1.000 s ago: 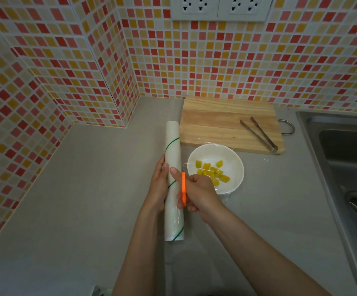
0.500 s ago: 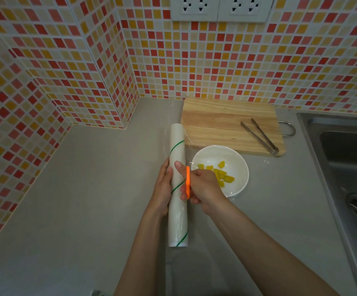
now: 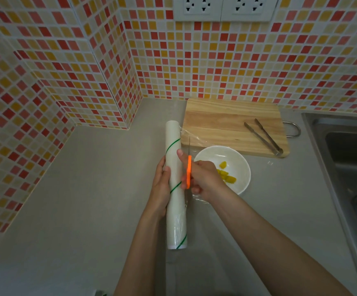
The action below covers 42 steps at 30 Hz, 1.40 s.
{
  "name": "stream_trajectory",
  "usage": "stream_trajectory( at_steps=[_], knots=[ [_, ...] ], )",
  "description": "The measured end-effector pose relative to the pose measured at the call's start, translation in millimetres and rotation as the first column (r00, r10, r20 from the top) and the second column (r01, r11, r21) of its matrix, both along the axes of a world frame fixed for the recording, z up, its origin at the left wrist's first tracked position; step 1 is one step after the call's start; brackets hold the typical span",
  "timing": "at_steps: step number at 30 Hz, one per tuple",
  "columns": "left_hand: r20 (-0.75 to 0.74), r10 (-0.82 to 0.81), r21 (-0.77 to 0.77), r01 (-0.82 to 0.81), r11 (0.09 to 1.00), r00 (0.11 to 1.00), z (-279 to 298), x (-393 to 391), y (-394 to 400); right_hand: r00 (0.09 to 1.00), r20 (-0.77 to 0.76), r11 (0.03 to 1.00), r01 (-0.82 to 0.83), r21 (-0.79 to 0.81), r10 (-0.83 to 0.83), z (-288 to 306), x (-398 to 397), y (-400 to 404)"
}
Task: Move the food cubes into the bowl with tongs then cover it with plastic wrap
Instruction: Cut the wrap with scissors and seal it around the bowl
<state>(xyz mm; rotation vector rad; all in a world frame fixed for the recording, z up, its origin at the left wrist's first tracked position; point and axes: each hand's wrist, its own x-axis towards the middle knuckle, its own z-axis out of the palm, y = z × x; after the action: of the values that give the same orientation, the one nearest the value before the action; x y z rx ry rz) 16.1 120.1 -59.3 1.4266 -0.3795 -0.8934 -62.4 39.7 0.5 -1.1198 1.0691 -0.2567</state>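
Note:
A white roll of plastic wrap with green stripes lies lengthwise on the grey counter. My left hand holds its left side. My right hand grips orange-handled scissors whose blade points away along the roll's right edge, where clear film stretches to the right. That film lies over the white bowl holding several yellow food cubes, partly hidden by my right hand. Metal tongs rest on the wooden cutting board.
A steel sink takes up the right side. Tiled walls close in the back and left, with sockets above. A metal ring sticks out from the board's right edge. Grey counter spreads to the left.
My right hand has moved the scissors farther away along the roll, from its middle toward its far end. The left hand has kept its place on the roll.

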Motion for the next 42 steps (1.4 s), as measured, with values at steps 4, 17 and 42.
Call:
stream_trajectory(
  at_steps=[4,17,42],
  knots=[
    [-0.01,0.009,-0.019,-0.009,1.0,1.0,2.5,-2.3,2.7,1.0,-0.006,1.0,0.0,-0.011,0.0,0.5,5.8,-6.4],
    [-0.078,-0.057,-0.082,0.05,0.995,0.995,7.6,-3.5,12.0,0.999,0.047,0.993,-0.006,0.115,0.001,3.9,20.4,-23.6],
    [-0.123,0.013,-0.07,-0.022,0.997,0.992,11.3,-6.1,50.7,0.995,0.005,0.983,-0.102,0.149,0.103,9.9,50.4,-29.8]
  ],
)
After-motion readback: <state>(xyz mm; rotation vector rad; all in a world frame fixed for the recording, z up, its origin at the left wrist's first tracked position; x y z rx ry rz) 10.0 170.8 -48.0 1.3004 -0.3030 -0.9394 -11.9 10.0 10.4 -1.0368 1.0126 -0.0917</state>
